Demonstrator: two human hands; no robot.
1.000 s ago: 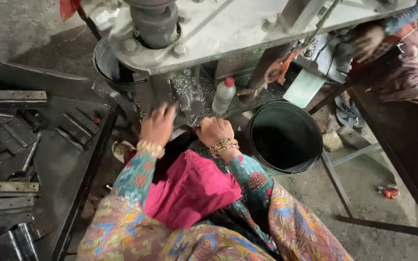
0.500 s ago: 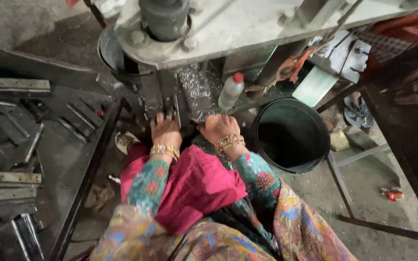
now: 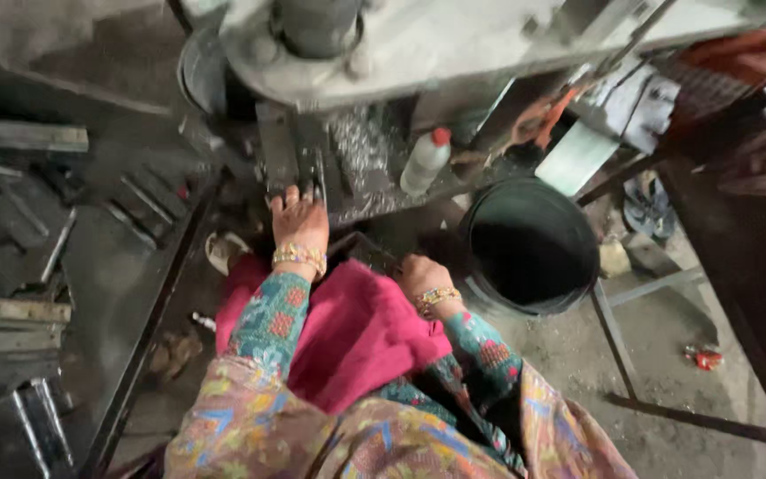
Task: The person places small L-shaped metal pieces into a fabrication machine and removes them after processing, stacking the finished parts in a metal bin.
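From above, the left hand (image 3: 299, 222) is stretched forward with fingers spread flat against the dark metal block (image 3: 290, 160) under the press (image 3: 418, 44), fingertips on its lower edge; I can't tell whether it grips anything. Half a second ago both hands sat side by side at the block; now the right hand (image 3: 420, 277) has dropped back toward the lap, loosely curled at the edge of the pink cloth (image 3: 356, 333), and whether it holds something is hidden. The heap of shiny small parts (image 3: 361, 142) still lies just right of the block, the white bottle (image 3: 425, 162) beside it, and the black bucket (image 3: 532, 248) stands near the right hand.
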